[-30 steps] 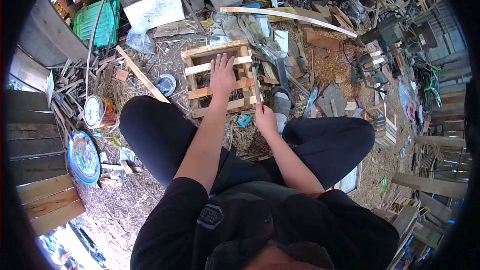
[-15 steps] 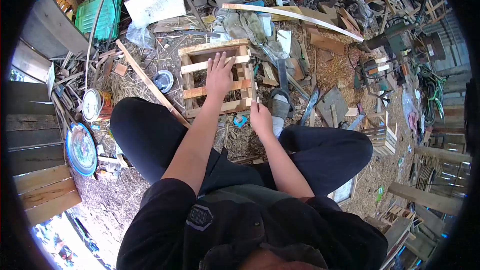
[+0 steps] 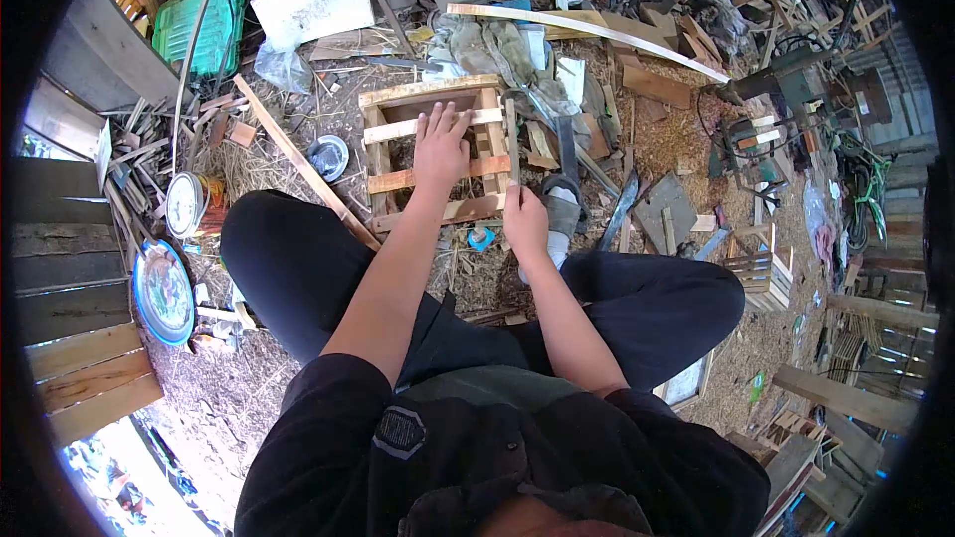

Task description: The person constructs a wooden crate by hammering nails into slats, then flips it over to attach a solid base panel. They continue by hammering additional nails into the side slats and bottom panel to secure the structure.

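A small slatted wooden crate frame (image 3: 439, 175) lies on the ground in front of my crossed legs. My left hand (image 3: 441, 151) rests over it with fingers stretched out, fingertips across the pale upper slat (image 3: 398, 130). At the frame's right side, my right hand (image 3: 525, 223) is closed around the lower end of a thin wooden stick (image 3: 512, 139). The stick points away from me, close along the frame's right edge. Below the frame sits a small blue object (image 3: 480, 239).
A long wooden strip (image 3: 288, 151) lies left of the frame, near a round tin (image 3: 327, 158). My sandalled foot (image 3: 560, 209) is at the right, beside a dark blade-like piece (image 3: 620, 209). Machinery (image 3: 796, 89) stands farther right. Wood scraps and shavings litter the ground.
My right hand and the stick have shifted slightly right and away from me. My left hand stays on the frame. The whole view has moved a little.
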Demonstrator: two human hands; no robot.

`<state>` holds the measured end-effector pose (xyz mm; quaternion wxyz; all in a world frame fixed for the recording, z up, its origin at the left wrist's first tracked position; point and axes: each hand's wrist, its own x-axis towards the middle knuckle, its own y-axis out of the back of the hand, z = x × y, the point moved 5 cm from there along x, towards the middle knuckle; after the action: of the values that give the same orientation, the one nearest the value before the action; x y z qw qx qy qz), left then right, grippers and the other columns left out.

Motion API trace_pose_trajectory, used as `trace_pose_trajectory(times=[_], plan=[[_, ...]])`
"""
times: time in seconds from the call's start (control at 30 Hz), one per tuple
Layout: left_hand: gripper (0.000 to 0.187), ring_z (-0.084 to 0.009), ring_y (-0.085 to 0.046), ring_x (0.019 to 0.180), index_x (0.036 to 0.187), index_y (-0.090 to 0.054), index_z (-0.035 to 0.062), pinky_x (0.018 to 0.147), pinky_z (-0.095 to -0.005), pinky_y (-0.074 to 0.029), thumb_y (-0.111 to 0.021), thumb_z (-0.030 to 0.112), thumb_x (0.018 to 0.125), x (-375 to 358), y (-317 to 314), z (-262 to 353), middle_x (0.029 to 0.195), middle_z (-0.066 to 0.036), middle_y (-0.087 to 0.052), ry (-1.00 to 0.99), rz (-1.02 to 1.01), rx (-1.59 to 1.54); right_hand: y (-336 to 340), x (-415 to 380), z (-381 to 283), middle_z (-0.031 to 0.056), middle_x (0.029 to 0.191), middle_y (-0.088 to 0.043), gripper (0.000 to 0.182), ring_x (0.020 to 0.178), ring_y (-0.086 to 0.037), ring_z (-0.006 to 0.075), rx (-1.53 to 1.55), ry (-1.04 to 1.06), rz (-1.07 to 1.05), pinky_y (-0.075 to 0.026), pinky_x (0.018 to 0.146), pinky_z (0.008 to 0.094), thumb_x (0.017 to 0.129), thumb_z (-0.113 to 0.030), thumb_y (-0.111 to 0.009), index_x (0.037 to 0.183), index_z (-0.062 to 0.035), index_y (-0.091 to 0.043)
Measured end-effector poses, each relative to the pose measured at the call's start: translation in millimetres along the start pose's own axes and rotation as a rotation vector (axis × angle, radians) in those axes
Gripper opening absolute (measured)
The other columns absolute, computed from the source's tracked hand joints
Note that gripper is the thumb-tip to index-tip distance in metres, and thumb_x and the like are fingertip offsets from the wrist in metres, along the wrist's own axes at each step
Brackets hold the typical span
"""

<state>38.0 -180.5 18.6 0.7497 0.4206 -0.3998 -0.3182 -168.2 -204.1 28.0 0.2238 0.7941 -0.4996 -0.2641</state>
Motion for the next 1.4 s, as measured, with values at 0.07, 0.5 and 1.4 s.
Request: trace_pose_trajectory(times=[0.07, 0.5, 1.4], plan=[[0.059, -0.0321, -0.040, 0.152, 0.149, -0.059, 0.0220, 0.129, -0.0518, -0.025, -0.058, 0.012, 0.092, 1, -2, -1, 0.159, -0.012, -0.050, 0.017, -0.020, 0.003, -4, 5, 13, 0.0277, 0.099, -0.073, 0.054, 0.098, -0.067, 0.0512, -0.044, -0.009, -0.018, -0.051, 0.086, 0.0584, 0.108, -0.048, -0.042, 0.106, -0.0027, -0.072], [0.061, -0.0311, -0.039, 0.153, 0.151, -0.058, 0.0229, 0.130, -0.0512, -0.024, -0.060, 0.012, 0.091, -1, -5, -3, 0.160, -0.011, -0.049, 0.024, -0.029, 0.027, -10, 4, 20, 0.0286, 0.099, -0.072, 0.055, 0.099, -0.066, 0.0516, -0.048, -0.070, -0.091, -0.051, 0.086, 0.0584, 0.108, -0.048, -0.043, 0.104, -0.0015, -0.071], [0.048, -0.0422, -0.056, 0.134, 0.132, -0.059, -0.0026, 0.116, -0.0456, -0.041, -0.048, -0.006, 0.085, -54, 108, -187, 0.137, -0.025, -0.063, 0.596, 0.760, -0.581, -115, -39, -76, 0.0273, 0.082, -0.069, 0.056, 0.085, -0.066, 0.0507, -0.167, 0.274, -0.344, -0.050, 0.074, 0.0601, 0.108, -0.050, -0.045, 0.089, -0.0020, -0.065]])
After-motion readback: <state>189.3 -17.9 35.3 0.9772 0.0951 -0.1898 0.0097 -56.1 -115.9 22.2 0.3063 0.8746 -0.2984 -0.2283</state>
